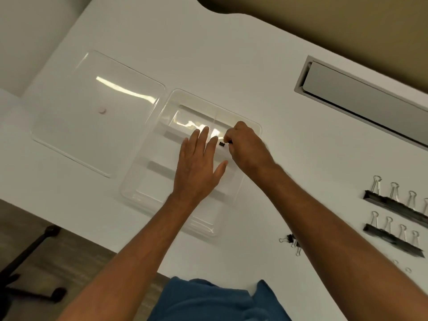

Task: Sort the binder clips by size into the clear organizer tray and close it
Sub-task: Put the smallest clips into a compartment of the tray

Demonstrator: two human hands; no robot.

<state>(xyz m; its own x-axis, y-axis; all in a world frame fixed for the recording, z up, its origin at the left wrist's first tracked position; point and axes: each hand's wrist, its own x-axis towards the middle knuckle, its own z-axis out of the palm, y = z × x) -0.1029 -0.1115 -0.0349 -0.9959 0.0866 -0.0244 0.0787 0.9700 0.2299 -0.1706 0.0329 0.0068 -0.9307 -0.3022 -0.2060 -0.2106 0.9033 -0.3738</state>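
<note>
Binder clips (pixel 393 205) lie in two rows at the right side of the white tabletop (pixel 231 66), well apart from both hands; the picture edge cuts off the last ones in each row, and their black bodies blur into dark bars, so a count is not possible. A few smaller clips (pixel 292 242) sit nearer the front edge, partly hidden behind the right forearm, and some faint tiny shapes below the rows are too small to make out.

One small black clip (pixel 221 144) is pinched between the fingertips of the right hand (pixel 247 144), held over the far right part of the clear organizer tray (pixel 129 181). Whether it touches the tray floor cannot be told, as the fingers curl around it. The left hand (pixel 199 165) lies flat with fingers spread over the middle of the tray, just beside the clip; its fingertips almost meet the right hand. The tray's dividers show only as pale bands, and both the hands and the glare hide much of the compartments, so which compartment the clip hangs over is unclear.

The clear lid (pixel 97 112) lies flat on the tabletop just left of the tray, off it.
</note>
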